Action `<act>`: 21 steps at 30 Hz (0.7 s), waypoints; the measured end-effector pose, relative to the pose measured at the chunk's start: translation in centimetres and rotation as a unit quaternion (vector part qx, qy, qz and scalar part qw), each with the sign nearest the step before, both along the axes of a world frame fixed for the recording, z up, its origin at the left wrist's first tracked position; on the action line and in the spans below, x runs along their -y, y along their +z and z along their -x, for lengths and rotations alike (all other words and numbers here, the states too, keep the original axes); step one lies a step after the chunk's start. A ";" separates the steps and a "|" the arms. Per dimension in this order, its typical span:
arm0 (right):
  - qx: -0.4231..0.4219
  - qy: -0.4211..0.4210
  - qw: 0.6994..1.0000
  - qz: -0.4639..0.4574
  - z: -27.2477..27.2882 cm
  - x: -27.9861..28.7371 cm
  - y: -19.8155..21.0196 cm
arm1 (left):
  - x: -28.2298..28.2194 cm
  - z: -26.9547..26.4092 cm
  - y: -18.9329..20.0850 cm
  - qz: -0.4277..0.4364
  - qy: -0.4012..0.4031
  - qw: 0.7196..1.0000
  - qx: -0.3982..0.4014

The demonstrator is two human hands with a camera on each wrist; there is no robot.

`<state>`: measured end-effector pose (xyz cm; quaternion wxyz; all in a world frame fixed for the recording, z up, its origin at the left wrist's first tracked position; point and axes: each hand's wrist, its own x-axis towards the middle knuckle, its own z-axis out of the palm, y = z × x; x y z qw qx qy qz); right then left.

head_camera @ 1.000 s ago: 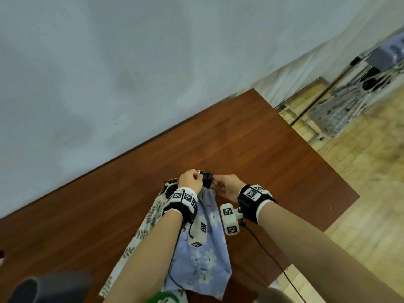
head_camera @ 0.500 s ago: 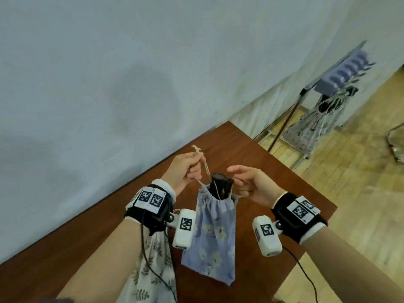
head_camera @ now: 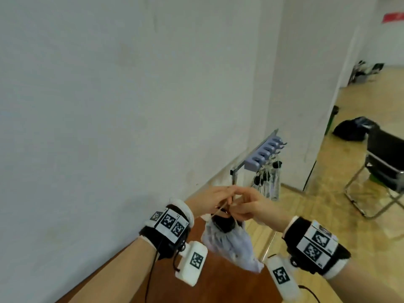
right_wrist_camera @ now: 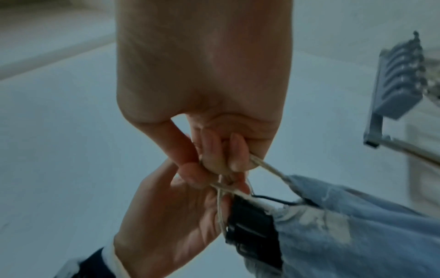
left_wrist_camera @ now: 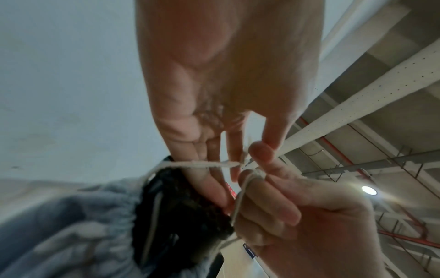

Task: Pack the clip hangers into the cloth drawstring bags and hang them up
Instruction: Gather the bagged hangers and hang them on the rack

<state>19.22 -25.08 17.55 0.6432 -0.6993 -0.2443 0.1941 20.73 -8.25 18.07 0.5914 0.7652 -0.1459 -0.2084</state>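
Beyond the blurred rack (head_camera: 263, 152), both hands hide the drawstring (left_wrist_camera: 204, 164) ends.

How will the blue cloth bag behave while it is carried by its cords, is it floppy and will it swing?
Probably floppy: the blue cloth bag sags in soft folds below both hands. It likely swings, hanging free from thin drawstring cords. The black clip hangers poke out of its gathered mouth, so they might slip out if it tilts.

We wear black wristbands (head_camera: 166, 235) with white cuffs and square black-and-white markers on both bare forearms. White camera blocks (head_camera: 192, 262) hang beneath, trailing thin black cables (head_camera: 149, 278).
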 end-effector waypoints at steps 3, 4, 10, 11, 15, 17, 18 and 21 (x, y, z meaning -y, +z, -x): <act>0.025 -0.025 0.999 0.025 -1.9 6.1 1.2 | 7.0 -2.6 1.4 -0.005 -0.032 0.999 -0.016; 0.035 -0.030 0.998 0.036 -2.6 8.2 1.6 | 9.5 -3.5 1.7 -0.006 -0.044 0.999 -0.012; 0.042 -0.146 0.987 0.051 -6.5 21.8 2.9 | 23.9 -9.2 1.0 0.014 -0.031 0.999 0.027; 0.034 -0.163 0.985 0.049 -7.3 24.2 2.9 | 26.2 -10.2 0.8 0.017 -0.028 0.999 0.031; -0.031 -0.203 0.978 0.050 -10.3 32.3 2.1 | 33.5 -12.8 0.2 0.038 -0.065 0.997 0.024; -0.091 -0.189 0.977 0.041 -11.8 35.5 1.1 | 36.4 -14.5 -0.7 0.041 -0.087 0.995 0.003; -0.115 -0.166 0.979 0.042 -12.6 37.0 0.5 | 37.8 -15.4 -1.0 0.041 -0.103 0.994 -0.013; -0.135 -0.068 0.986 0.074 -15.4 41.0 -1.4 | 41.7 -18.6 -2.7 -0.004 -0.127 0.991 -0.035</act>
